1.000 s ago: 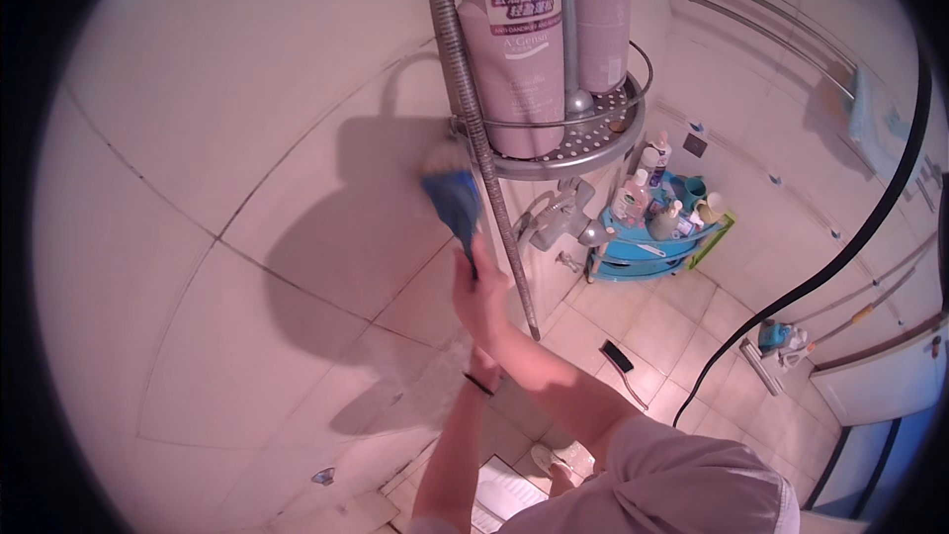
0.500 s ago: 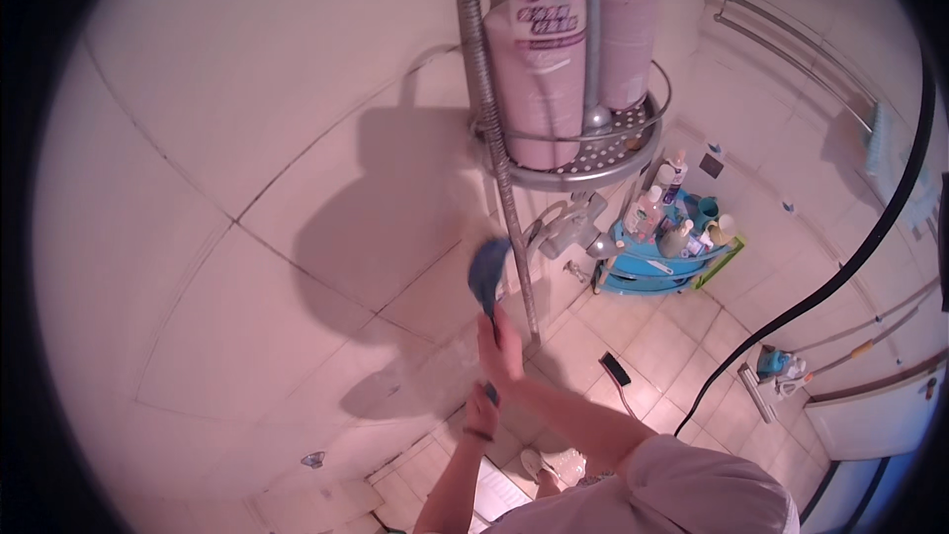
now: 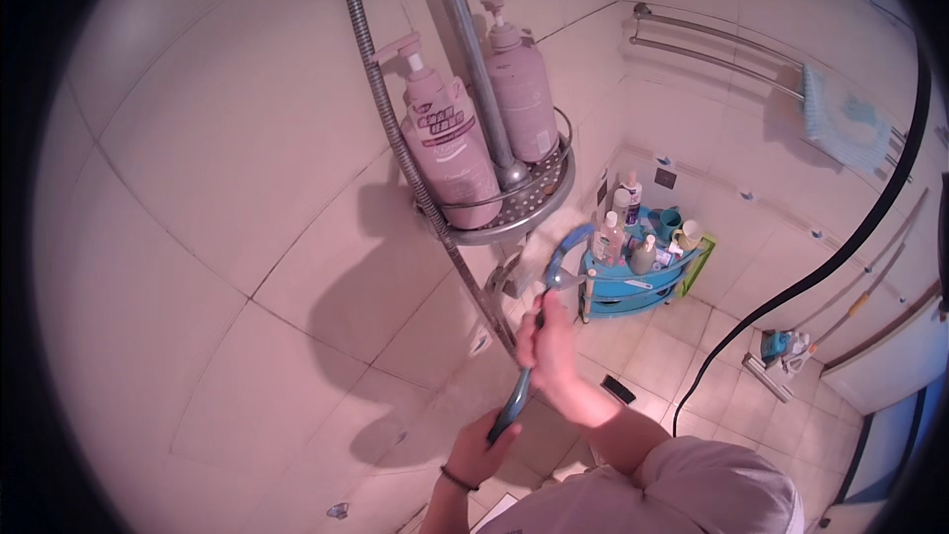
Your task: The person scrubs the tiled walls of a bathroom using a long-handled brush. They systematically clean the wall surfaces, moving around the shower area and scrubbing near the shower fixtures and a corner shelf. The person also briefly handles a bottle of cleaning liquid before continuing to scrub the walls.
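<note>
A long-handled scrub brush [image 3: 516, 398] slants up and away in front of me, with a blue curved head and pale bristles blurred by motion. My left hand [image 3: 482, 453], a dark band at its wrist, is closed round the lower end of the handle. Higher up, just below the head, my right hand [image 3: 552, 348] grips the same handle. The bristles face the tiled wall by the shower tap [image 3: 512, 282], which they partly hide; whether they touch anything, I cannot tell. The ribbed metal shower hose [image 3: 390, 129] hangs just left of the brush.
Two pink pump bottles [image 3: 450, 163] stand on a round metal shelf [image 3: 494, 232] around a vertical pole. A blue corner rack [image 3: 633, 299] holds several bottles and cups. A black-bristled brush [image 3: 619, 389] lies on the floor; a black cable [image 3: 791, 311] curves down at the right.
The brush and both hands have moved right and its head has turned toward the tap. My hands are further apart on the handle. The view has shifted too.
</note>
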Demonstrator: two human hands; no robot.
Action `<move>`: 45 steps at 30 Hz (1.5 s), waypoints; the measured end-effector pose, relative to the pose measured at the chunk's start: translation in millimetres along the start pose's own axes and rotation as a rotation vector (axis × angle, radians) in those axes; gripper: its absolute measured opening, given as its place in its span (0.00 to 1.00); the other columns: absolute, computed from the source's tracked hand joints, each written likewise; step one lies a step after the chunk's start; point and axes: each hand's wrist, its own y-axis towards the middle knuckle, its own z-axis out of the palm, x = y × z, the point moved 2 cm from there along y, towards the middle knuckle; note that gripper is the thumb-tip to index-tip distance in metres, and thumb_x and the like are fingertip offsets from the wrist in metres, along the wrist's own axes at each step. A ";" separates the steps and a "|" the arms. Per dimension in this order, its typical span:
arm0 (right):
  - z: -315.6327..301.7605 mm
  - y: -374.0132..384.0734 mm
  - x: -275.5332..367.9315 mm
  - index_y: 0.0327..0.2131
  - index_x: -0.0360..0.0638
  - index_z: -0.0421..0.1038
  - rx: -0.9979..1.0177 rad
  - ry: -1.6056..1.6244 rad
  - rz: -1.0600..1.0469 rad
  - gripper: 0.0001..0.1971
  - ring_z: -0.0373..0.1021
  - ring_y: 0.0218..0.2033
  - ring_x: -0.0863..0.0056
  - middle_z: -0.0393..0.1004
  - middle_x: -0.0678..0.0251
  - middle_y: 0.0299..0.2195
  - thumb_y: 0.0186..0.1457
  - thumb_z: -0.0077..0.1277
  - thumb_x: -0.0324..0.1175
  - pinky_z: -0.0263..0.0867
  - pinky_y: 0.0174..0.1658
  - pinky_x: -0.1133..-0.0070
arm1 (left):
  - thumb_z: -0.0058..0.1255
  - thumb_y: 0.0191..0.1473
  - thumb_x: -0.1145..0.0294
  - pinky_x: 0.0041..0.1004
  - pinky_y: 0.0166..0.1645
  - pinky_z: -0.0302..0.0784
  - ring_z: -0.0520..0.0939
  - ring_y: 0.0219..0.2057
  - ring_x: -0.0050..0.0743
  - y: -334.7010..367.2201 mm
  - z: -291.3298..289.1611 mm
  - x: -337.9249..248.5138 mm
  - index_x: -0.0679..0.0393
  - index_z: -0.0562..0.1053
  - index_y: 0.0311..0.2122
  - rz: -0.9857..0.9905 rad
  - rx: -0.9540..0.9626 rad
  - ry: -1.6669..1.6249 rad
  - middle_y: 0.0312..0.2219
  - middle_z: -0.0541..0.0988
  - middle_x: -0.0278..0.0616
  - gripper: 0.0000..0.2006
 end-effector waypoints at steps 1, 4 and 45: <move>1.5 -7.4 -6.4 0.25 0.49 0.53 -0.020 -0.017 0.004 0.13 0.45 0.05 0.85 0.51 0.75 0.10 0.56 0.27 0.45 0.38 0.07 0.86 | 0.48 0.46 0.65 0.23 0.22 0.64 0.69 0.17 0.25 -12.8 -6.1 1.7 0.65 0.67 0.37 -0.001 -0.012 0.003 0.15 0.70 0.40 0.15; 19.6 -38.2 -32.0 0.22 0.50 0.53 0.111 0.042 0.207 0.14 0.47 0.05 0.84 0.51 0.74 0.09 0.56 0.29 0.46 0.42 0.07 0.85 | 0.49 0.46 0.67 0.18 0.21 0.63 0.67 0.16 0.14 -57.6 -17.9 31.5 0.63 0.66 0.42 -0.213 -0.042 -0.230 0.14 0.68 0.33 0.18; -3.9 87.6 102.9 0.22 0.47 0.52 0.113 -0.037 0.047 0.13 0.47 0.04 0.82 0.52 0.72 0.07 0.55 0.29 0.43 0.41 0.06 0.85 | 0.40 0.52 0.68 0.14 0.11 0.50 0.58 0.08 0.10 70.0 45.6 -76.5 0.60 0.65 0.44 -0.349 0.079 -0.796 0.11 0.62 0.27 0.14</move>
